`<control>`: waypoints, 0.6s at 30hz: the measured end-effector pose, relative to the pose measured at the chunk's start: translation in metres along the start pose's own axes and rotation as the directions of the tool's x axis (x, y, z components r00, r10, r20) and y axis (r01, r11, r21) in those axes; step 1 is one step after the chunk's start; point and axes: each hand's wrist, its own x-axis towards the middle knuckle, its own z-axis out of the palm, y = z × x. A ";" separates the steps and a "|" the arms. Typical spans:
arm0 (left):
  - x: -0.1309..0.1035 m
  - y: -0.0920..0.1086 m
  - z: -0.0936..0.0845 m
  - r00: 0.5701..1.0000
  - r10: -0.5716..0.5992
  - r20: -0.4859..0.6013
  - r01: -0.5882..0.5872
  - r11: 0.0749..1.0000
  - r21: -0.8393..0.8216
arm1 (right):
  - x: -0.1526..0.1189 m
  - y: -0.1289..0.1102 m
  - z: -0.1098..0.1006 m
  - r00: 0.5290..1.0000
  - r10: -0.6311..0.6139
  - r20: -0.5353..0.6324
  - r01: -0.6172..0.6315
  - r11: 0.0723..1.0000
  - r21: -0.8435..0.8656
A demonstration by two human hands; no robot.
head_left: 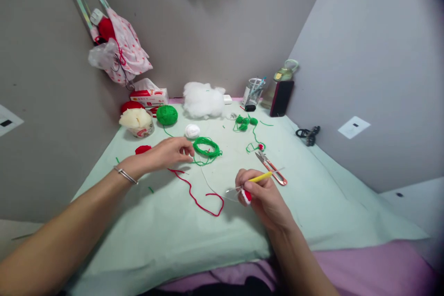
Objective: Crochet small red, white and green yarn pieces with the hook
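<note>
My right hand [258, 194] is closed round a yellow-handled crochet hook [260, 177] and a small red and white crochet piece [246, 195]. From that piece a white strand runs up and left towards the white yarn ball [192, 131]. My left hand [175, 150] hovers at the left edge of a loose green yarn coil [207, 147], its fingers curled and apart, with no object visible in them. Between and below the hands a red yarn strand [192, 194] lies curved on the pale green cloth. Red-handled snips [272, 169] rest just beyond my right hand.
White stuffing [204, 100], a green yarn ball [167, 115] and a tub [139, 125] stand at the back. A glass of pens [253, 95], a bottle [285, 74] and a phone [282, 98] are back right. Small green pieces [244, 123] lie before them. A bag [126, 48] hangs left.
</note>
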 end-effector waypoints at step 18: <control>-0.037 0.044 -0.008 0.991 0.010 -0.134 -0.075 0.867 -0.493 | 0.001 0.002 0.007 0.997 0.025 -0.078 -0.029 0.998 -0.055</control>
